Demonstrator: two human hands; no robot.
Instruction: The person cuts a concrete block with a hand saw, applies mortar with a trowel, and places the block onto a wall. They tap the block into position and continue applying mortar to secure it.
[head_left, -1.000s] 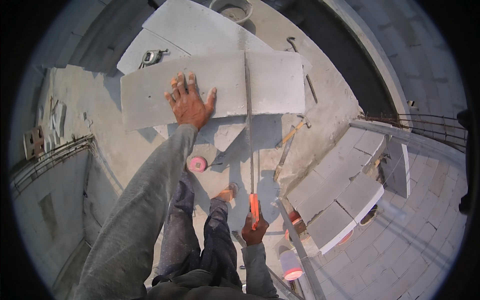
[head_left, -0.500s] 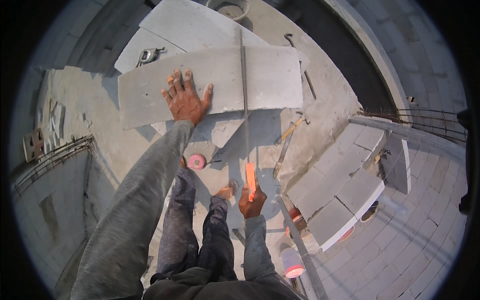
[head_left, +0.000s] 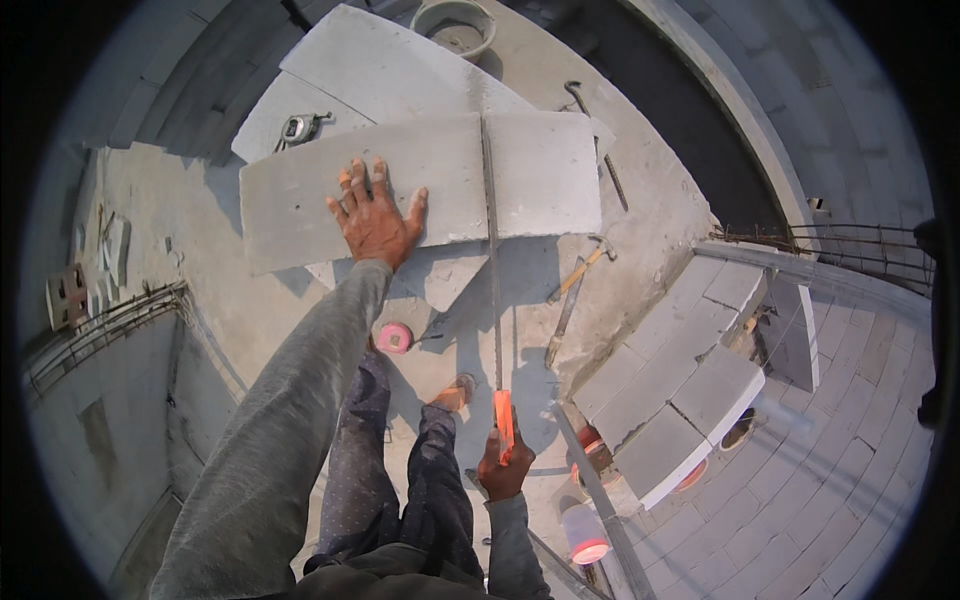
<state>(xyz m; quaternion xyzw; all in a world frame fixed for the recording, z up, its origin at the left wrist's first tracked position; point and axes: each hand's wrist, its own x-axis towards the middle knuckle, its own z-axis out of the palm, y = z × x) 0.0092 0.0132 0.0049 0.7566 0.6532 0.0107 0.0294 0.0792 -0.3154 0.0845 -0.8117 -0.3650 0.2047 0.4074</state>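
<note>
A light grey concrete block (head_left: 545, 175) lies across other pale blocks (head_left: 400, 65) stacked beneath it. My left hand (head_left: 380, 222) rests flat on its top, fingers spread, left of a straight cut. In my right hand (head_left: 505, 465) is the orange handle of a hand saw (head_left: 496, 320), fingers wrapped round it. The long thin blade runs away from me and sits in the cut, right of the block's middle. A silver tape measure (head_left: 299, 129) lies on the lower block beyond my left hand.
On the floor lie a pink tape measure (head_left: 395, 337), a hammer (head_left: 582, 268) and a dark pry bar (head_left: 597, 140). A round bucket (head_left: 455, 25) stands at the far side. Stacked blocks (head_left: 680, 360) and a pink-and-white container (head_left: 584, 530) are at the right, by a long bar (head_left: 610, 500).
My right hand has drawn the saw back toward me, so its handle is nearer my body. The left hand stays flat on the block.
</note>
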